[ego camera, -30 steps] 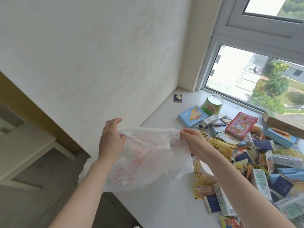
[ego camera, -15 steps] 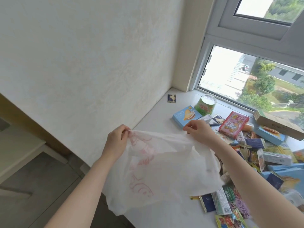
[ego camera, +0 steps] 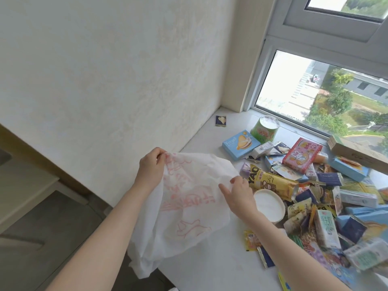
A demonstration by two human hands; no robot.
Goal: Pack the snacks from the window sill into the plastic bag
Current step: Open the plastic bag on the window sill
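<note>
A thin white plastic bag [ego camera: 189, 213] with red print hangs over the front edge of the white window sill [ego camera: 212, 261]. My left hand [ego camera: 150, 171] pinches the bag's upper left rim. My right hand [ego camera: 238, 193] pinches the bag's right edge, close to a pile of snacks [ego camera: 327, 206] spread across the sill's right side. In the pile are a yellow packet [ego camera: 273, 182], a red box [ego camera: 302, 157], a light blue box [ego camera: 239, 144], a green cup [ego camera: 265, 129] and a white round lid [ego camera: 268, 203]. How wide the bag's mouth gapes is hidden.
A small dark packet [ego camera: 221, 120] lies alone in the sill's far corner by the wall [ego camera: 105, 80]. The window frame [ego camera: 255, 80] bounds the sill at the back. A long cardboard box [ego camera: 357, 151] lies at the far right. The floor [ego camera: 52, 238] drops away left of the sill.
My right hand has come down and toward me along the bag's right edge, away from the light blue box. The bag now hangs more bunched between my hands. My left hand holds its pinch.
</note>
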